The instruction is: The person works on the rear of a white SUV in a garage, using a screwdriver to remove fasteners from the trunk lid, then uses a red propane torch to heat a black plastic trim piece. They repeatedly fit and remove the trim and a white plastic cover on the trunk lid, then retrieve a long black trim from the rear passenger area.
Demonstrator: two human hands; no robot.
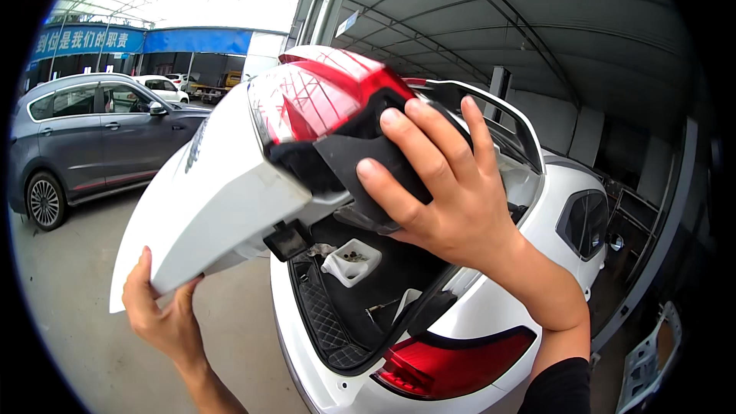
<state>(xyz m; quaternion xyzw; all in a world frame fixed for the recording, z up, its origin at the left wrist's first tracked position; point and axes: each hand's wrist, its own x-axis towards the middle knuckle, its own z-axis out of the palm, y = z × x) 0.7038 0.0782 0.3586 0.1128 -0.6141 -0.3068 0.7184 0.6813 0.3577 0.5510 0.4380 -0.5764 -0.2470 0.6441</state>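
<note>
A white car tailgate [218, 195] slants up across the middle, with a red and clear tail light [318, 96] set at its upper end. My left hand [165, 314] is closed on its lower left edge, thumb and fingers on opposite sides. At the other end, my right hand [452, 176] grips the dark side of the tailgate beside the tail light. Its fingers are spread and bent against a black trim panel [368, 169]. Under the tailgate, the open boot of the white car [567, 176] shows a black quilted lining [326, 314].
Inside the boot sits a white open container [353, 263] with small parts. A red rear light [452, 364] is on the car body below my right arm. A grey car [100, 138] is parked at the left. A metal panel [652, 353] stands at the lower right.
</note>
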